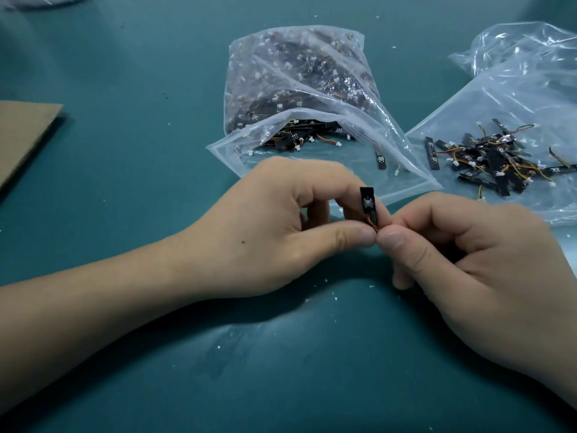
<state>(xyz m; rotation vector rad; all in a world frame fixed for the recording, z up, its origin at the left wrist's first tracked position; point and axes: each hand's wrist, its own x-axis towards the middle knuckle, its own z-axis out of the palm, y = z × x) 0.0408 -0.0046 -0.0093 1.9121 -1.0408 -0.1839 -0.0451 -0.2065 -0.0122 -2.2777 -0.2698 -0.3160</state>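
Recorded both hands low over the green mat [281,385], wrists nearest, fingertips meeting at centre. Noted white flecks [335,297] strewn on the mat just on the near side of the thumbs.

Found left hand [268,235] curled, thumb and forefinger closed in a pinch on the lower end of the small black board [367,201], other fingers tucked under and partly hidden. Found right hand [474,270] likewise curled, thumb tip pressed against the left thumb tip, pinching the same lower end from the opposite side, at the exit of the thin orange wires [373,227].

Saw the board standing upright, rising just above the two thumb tips, flanked by the left forefinger on one side and the right forefinger on the other, upper half clear of every finger. Could not tell the run of the wires inside the right-hand grip.

Just beyond the fingertips, behind the board: logged an open clear bag [296,82], mouth turned toward the fingers, packed with like boards and white connectors. Farther off, beyond the right knuckles: logged a flat clear bag [515,98] bearing a loose pile of boards [490,160] with coloured wires. Well apart from the back of the left hand, out to its far side: logged a sheet of cardboard [22,132] lying flat on the mat.
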